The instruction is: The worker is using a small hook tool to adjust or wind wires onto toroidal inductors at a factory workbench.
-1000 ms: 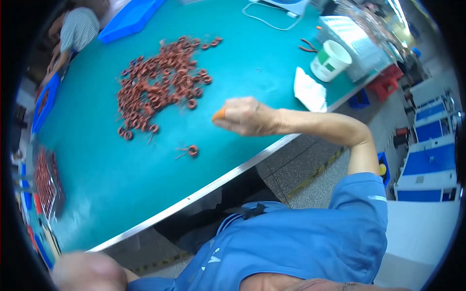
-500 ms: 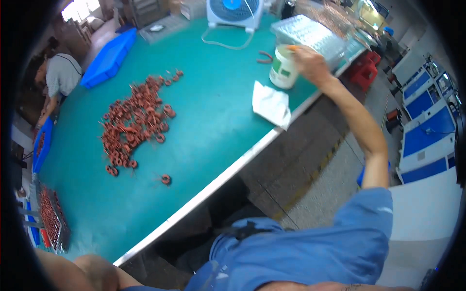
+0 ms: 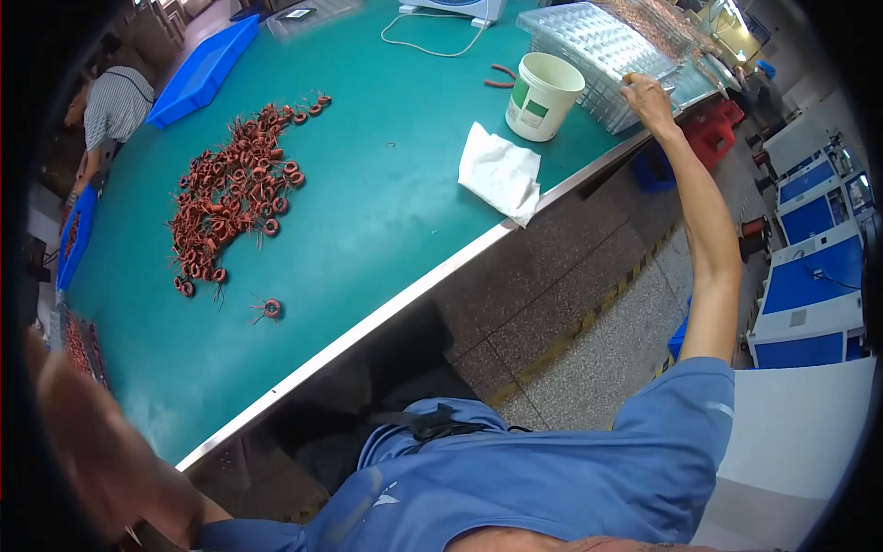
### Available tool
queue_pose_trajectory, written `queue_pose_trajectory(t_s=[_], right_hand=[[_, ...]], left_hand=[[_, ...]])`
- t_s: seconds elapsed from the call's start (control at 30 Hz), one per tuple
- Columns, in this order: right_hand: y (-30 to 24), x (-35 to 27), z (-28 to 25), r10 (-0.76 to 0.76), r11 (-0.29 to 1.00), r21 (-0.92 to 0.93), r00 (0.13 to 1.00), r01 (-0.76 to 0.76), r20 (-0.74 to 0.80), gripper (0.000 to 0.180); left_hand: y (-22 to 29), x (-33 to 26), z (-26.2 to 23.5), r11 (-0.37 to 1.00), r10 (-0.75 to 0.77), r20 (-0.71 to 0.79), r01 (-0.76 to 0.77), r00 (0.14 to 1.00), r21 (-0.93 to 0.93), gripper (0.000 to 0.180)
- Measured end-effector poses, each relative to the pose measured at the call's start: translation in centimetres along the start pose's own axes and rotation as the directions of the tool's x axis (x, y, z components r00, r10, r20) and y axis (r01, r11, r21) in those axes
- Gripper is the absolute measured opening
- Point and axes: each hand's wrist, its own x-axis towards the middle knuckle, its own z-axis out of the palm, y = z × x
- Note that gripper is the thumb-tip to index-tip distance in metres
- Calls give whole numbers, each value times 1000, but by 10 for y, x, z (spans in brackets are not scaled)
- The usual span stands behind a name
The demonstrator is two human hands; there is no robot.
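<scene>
Right hand (image 3: 649,95) pinches my small orange coil against the clear plastic tray (image 3: 598,41) at the tabletop's far right corner; light, wire-fragile, best held by its rim.

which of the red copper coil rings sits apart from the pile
The lone red coil ring nearest the table's front edge, lying below the big pile of coils, with bare green tabletop around it.

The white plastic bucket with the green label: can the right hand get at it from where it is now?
Probably yes. The right hand rests at the stack of clear plastic trays, right beside the white plastic bucket with the green label. Only bare green table lies between them, so nothing seems to block it.
</scene>
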Motion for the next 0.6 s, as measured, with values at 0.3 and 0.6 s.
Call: queue_pose_trajectory(t_s=[0.3, 0.6], right_hand=[[-2, 25, -26, 162, 942, 291, 986, -169, 49, 31], [18, 31, -38, 358, 723, 586, 924, -367, 136, 35]], left_hand=[[-46, -38, 24, 991, 42, -64, -50, 997, -127, 37], [-42, -34, 60, 942, -106, 16, 105, 994, -319, 31]])
